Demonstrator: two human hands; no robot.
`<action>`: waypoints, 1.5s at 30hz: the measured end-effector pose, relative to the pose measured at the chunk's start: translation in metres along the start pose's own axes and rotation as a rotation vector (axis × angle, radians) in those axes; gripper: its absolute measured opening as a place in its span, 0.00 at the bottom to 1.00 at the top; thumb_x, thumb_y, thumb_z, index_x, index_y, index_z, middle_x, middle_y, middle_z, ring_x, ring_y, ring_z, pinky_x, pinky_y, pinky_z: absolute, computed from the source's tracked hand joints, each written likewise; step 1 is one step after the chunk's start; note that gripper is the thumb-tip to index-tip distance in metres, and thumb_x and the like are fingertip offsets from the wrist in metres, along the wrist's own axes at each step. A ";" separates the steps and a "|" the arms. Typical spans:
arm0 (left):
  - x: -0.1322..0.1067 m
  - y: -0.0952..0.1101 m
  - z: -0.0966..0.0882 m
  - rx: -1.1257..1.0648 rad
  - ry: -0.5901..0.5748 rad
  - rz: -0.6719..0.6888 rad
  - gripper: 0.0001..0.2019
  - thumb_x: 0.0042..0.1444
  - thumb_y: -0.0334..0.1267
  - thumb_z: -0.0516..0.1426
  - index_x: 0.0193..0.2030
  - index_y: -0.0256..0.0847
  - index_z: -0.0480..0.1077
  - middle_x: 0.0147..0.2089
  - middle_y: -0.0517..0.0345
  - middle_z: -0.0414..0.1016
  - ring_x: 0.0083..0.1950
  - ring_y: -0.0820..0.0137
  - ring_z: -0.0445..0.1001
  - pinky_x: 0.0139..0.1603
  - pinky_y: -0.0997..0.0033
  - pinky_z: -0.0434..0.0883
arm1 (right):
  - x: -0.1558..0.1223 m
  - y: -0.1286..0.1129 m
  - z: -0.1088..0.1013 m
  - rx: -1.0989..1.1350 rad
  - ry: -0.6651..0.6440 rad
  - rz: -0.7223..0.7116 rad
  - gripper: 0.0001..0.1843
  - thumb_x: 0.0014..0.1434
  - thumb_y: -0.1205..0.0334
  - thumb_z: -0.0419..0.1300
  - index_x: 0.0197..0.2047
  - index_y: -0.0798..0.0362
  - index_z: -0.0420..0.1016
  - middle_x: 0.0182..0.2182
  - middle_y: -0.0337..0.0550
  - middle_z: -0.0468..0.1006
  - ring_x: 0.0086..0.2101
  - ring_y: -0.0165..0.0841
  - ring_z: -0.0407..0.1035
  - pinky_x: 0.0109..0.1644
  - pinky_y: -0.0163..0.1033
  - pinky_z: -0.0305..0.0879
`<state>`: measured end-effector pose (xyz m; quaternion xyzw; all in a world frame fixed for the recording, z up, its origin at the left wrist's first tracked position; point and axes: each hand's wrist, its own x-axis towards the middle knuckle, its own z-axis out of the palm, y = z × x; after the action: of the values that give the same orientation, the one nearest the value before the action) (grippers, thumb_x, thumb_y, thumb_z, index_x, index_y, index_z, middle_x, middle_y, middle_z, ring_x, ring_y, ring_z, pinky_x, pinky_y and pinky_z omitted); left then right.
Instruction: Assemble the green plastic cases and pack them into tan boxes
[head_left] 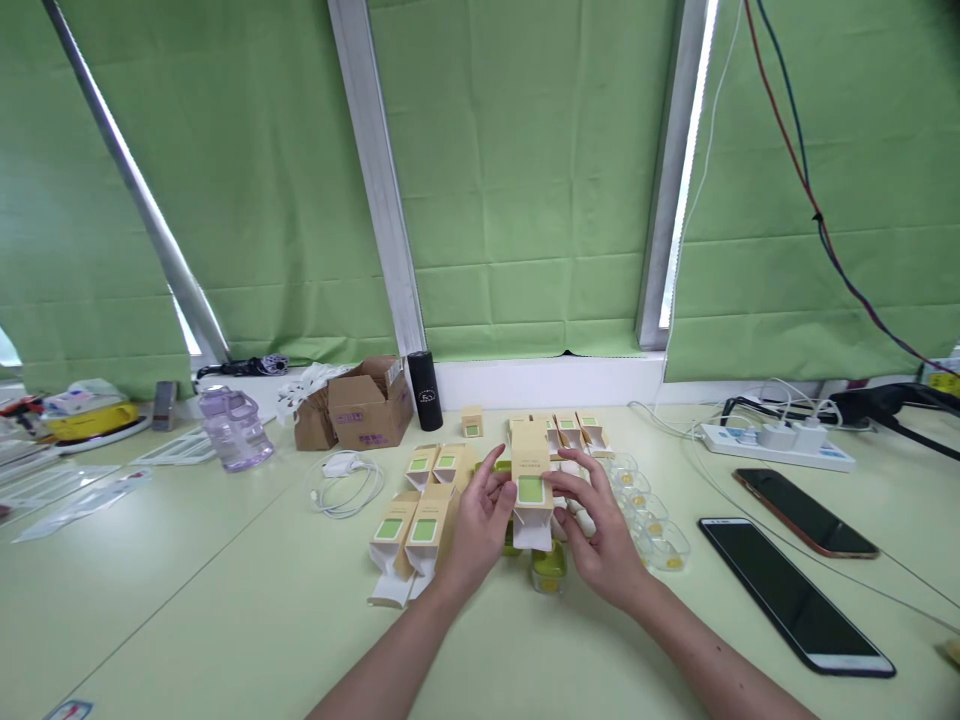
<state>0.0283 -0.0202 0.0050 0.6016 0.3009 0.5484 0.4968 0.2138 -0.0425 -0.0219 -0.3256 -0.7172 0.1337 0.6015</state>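
Observation:
A small tan cardboard box point(532, 455) with a green window and a white flap hanging from its near end is between my two hands. My left hand point(480, 525) has its thumb at the box's left side, fingers curled. On the right side, the fingertips of my right hand point(604, 535) press against the box. Just below it stands a small clear jar with a green lid point(549, 568). Left of my left hand lie several similar boxes point(394, 525) with open flaps. Several clear containers with yellow spots point(664, 545) sit beyond my right hand.
More tan boxes point(592, 432) stand farther back, near one small closed box point(472, 420). A brown carton point(371, 405), black bottle point(425, 390), purple jug point(236, 430) and white cable point(349, 485) are left. Two phones point(795, 595) and a power strip point(776, 445) lie right.

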 end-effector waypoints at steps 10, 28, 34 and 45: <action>-0.004 -0.005 -0.012 0.286 -0.037 0.256 0.25 0.69 0.46 0.60 0.70 0.51 0.62 0.71 0.46 0.64 0.64 0.58 0.72 0.63 0.56 0.72 | 0.003 0.005 -0.002 0.174 0.056 0.171 0.19 0.73 0.58 0.57 0.64 0.38 0.74 0.68 0.49 0.59 0.51 0.40 0.77 0.58 0.52 0.78; -0.004 -0.001 -0.006 0.336 0.007 0.220 0.15 0.65 0.41 0.64 0.58 0.49 0.77 0.70 0.48 0.63 0.47 0.66 0.77 0.53 0.60 0.78 | 0.002 -0.002 -0.002 0.178 -0.018 0.218 0.22 0.71 0.57 0.59 0.66 0.37 0.73 0.70 0.49 0.59 0.49 0.38 0.77 0.55 0.49 0.79; -0.002 -0.005 -0.005 0.355 0.042 0.212 0.13 0.64 0.37 0.64 0.55 0.50 0.79 0.67 0.51 0.66 0.46 0.68 0.77 0.54 0.61 0.77 | 0.002 -0.002 0.000 0.210 -0.014 0.214 0.20 0.70 0.59 0.60 0.63 0.38 0.76 0.69 0.50 0.59 0.51 0.39 0.76 0.55 0.49 0.79; -0.003 -0.005 -0.002 0.352 0.067 0.192 0.12 0.63 0.35 0.63 0.53 0.47 0.79 0.62 0.51 0.67 0.49 0.67 0.76 0.53 0.64 0.76 | 0.001 0.001 0.001 0.262 -0.016 0.239 0.19 0.71 0.57 0.61 0.64 0.39 0.75 0.69 0.49 0.58 0.49 0.37 0.75 0.54 0.48 0.77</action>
<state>0.0265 -0.0210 -0.0006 0.6865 0.3496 0.5518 0.3194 0.2128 -0.0407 -0.0224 -0.3262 -0.6545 0.2989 0.6130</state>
